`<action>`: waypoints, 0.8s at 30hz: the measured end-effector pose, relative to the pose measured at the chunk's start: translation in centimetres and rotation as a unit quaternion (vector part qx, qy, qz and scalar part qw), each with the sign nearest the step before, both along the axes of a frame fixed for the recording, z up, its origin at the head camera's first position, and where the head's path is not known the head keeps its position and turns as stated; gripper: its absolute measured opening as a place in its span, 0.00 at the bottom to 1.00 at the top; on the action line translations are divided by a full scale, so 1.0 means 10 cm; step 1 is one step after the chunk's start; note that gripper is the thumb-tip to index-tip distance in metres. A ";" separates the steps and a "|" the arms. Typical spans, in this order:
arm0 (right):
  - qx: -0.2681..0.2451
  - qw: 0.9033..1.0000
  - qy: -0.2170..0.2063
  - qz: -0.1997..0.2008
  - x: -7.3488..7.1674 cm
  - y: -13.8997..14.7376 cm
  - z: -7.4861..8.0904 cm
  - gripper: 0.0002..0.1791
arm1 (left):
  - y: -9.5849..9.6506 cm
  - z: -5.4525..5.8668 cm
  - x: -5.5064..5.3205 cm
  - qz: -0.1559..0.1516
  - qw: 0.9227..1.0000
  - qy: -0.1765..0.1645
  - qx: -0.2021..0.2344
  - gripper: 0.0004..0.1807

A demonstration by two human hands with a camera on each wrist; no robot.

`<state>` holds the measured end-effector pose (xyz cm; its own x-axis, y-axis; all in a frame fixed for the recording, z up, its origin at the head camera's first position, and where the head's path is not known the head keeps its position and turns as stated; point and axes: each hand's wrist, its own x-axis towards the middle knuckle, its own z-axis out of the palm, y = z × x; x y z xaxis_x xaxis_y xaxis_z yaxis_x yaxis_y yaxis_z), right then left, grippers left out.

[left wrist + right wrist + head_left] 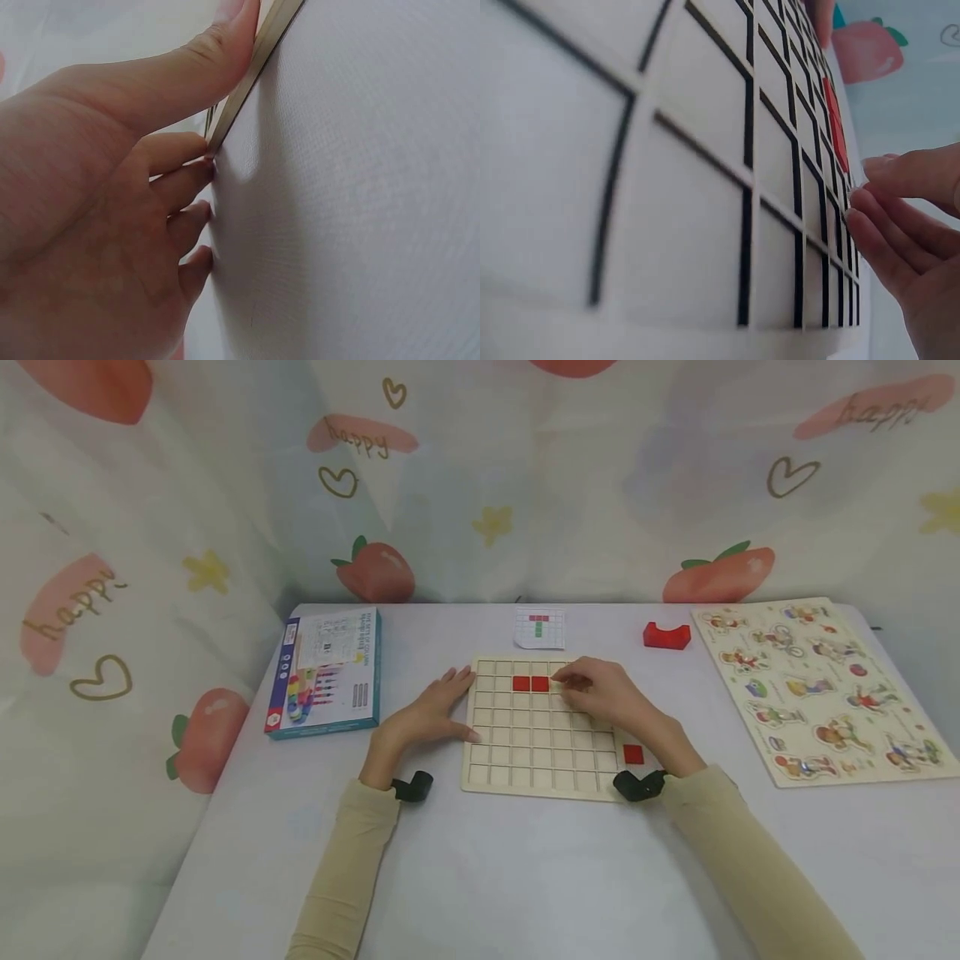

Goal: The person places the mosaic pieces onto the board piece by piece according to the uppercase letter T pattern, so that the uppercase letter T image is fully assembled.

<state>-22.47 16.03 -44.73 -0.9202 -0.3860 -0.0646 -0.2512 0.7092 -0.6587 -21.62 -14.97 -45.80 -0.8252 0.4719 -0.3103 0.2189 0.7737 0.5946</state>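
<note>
Two red tiles (pixel 521 683), on grid board (pixel 522 739). Left hand (pixel 427 712): grip spread loosely against grid board's left edge. Right hand (pixel 602 690): grip nearly closed over grid board, contents cannot be told.

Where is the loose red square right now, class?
In the head view, the loose red square lies just right of the grid board, near its lower right corner, beside the right wrist's black device.

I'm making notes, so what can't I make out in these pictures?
Head view: some cells of the wooden grid board, covered by the right hand.
Head view: fine print on the blue-edged box, too small.
Left wrist view: thumb tip of the left hand, cut by the top edge.
</note>
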 end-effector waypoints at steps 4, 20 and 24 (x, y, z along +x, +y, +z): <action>-0.004 1.000 0.006 -0.014 0.12 0.13 0.00 0.17 | 0.01 0.02 0.01 0.003 1.000 -0.005 0.003 0.60; 0.009 0.998 0.050 -0.027 0.60 0.64 0.01 0.15 | 0.01 0.02 0.02 0.001 1.000 -0.003 0.002 0.61; 0.018 0.998 0.047 -0.028 0.70 0.72 0.00 0.15 | 0.01 0.02 0.02 0.001 1.000 0.000 0.004 0.61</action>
